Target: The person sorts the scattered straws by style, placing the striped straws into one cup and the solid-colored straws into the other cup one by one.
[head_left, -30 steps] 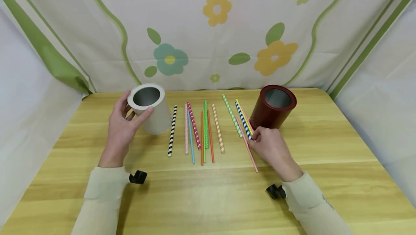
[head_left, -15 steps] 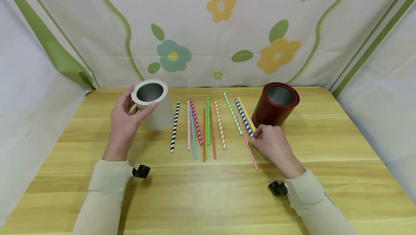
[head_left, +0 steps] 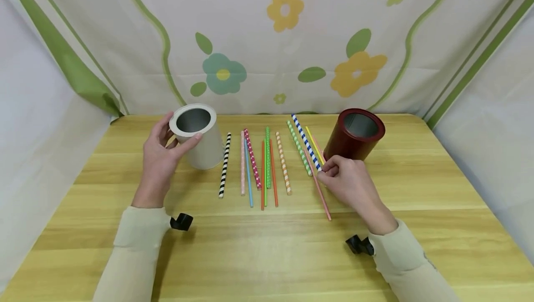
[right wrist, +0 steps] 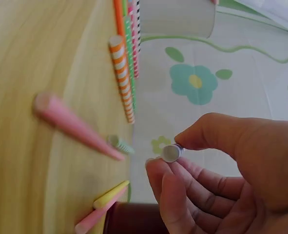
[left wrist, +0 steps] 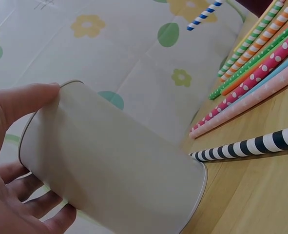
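Observation:
My left hand (head_left: 160, 163) grips a white can (head_left: 204, 146) near its rim, thumb on the near side and fingers round the left; the can tilts slightly in the left wrist view. Between thumb and fingertips, my right hand (head_left: 350, 181) pinches the near end of a blue-and-white striped straw (head_left: 306, 140). That straw is off the table, its far end showing high in the left wrist view. Below and beside it lie a green-striped straw (head_left: 298, 148), a yellow straw (head_left: 315, 146) and a pink straw (head_left: 321, 196). A dark red can (head_left: 347, 143) stands just behind the right hand.
Several patterned and plain straws lie in the middle, among them an orange-striped straw (head_left: 283, 163), a magenta dotted straw (head_left: 252, 158) and a blue straw (head_left: 248, 172). Beside the white can is a black-striped straw (head_left: 225, 165). A flowered curtain (head_left: 258, 61) hangs behind the table.
My right hand has lifted the blue-and-white striped straw from beside the yellow one, and its far end has shifted up and left. The left hand stays on the white can.

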Tool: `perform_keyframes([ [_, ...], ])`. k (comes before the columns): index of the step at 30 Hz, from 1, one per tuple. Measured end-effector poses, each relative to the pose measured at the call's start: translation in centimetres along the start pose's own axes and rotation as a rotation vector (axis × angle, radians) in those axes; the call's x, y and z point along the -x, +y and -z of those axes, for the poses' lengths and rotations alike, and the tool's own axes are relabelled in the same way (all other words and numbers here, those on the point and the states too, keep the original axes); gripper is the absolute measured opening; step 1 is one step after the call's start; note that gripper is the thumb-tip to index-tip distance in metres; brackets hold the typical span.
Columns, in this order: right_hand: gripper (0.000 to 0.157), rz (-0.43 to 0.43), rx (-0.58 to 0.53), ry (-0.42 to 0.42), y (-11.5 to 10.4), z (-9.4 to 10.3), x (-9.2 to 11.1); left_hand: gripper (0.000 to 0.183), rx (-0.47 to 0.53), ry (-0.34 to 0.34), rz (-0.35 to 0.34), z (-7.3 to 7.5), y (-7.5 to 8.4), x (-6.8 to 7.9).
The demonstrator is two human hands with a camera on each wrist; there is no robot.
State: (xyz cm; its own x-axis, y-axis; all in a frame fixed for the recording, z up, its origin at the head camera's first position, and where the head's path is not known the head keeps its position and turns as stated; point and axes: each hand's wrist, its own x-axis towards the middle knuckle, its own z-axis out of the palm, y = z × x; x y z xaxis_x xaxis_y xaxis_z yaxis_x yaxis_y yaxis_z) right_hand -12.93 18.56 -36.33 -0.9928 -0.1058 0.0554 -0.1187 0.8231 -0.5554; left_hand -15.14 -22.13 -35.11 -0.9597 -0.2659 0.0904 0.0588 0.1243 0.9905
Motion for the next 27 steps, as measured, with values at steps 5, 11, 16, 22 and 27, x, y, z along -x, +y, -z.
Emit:
perform_keyframes([
  [5, 0.011, 0.032, -0.083, -0.006, -1.5, 0.4, -0.1, 0.092, -0.003, -0.002, -0.009, 0.0, -0.1, -0.1],
  [11, 0.009, 0.07, -0.183, -0.037, -4.0, 1.2, -0.6, 0.093, -0.007, -0.004, -0.009, 0.1, -0.2, -0.2],
  [16, 0.009, 0.101, -0.281, -0.06, -6.0, 1.1, -1.2, 0.094, -0.011, -0.008, -0.013, 0.0, -0.3, -0.2],
  [22, 0.012, 0.101, -0.507, -0.073, -8.6, -0.2, -2.6, 0.093, -0.013, -0.008, -0.016, -0.1, -0.4, -0.1],
  [27, 0.014, 0.109, -0.768, -0.107, -10.9, -2.0, -4.3, 0.093, -0.018, -0.006, -0.015, -0.1, -0.4, 0.0],
])
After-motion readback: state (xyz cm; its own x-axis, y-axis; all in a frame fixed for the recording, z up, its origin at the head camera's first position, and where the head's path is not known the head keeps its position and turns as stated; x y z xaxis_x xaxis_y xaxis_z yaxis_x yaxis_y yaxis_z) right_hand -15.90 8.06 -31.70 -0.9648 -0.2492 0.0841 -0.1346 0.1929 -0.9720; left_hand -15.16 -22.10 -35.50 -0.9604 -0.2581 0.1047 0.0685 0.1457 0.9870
